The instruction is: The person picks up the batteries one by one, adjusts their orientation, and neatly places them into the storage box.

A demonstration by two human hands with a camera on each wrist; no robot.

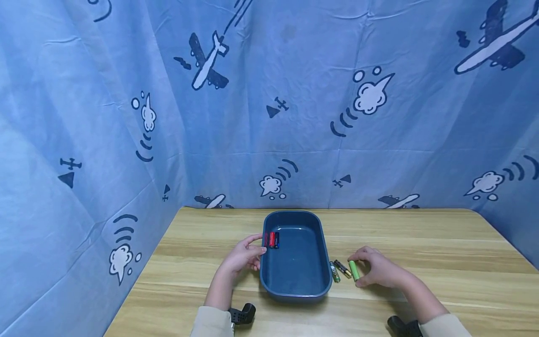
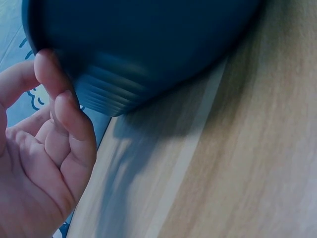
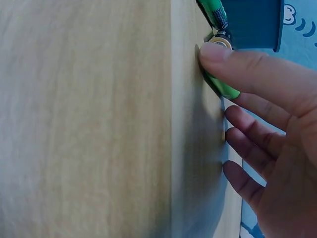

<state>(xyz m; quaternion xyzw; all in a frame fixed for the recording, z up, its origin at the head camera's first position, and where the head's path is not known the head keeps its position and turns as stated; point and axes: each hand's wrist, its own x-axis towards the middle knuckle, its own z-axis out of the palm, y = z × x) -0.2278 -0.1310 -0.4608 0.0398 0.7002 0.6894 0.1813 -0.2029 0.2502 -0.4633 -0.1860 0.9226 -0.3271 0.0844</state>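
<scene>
The left hand [image 1: 245, 256] and right hand [image 1: 377, 270] were bare, as was the stretch of forearm above each. The left palm [image 2: 34, 173] showed fine creases, and lines marked the finger joints. A plain, pale greyish-beige sleeve covered each arm farther up: the left sleeve [image 1: 212, 322] and the right sleeve [image 1: 445, 326], both cut off by the bottom of the head view. A black device sat beside each cuff. The left device [image 1: 243, 314] had a rounded, knob-like end and a flatter part dotted with small holes; the right device [image 1: 404, 326] had a similar rounded end, its lower part out of frame.
</scene>
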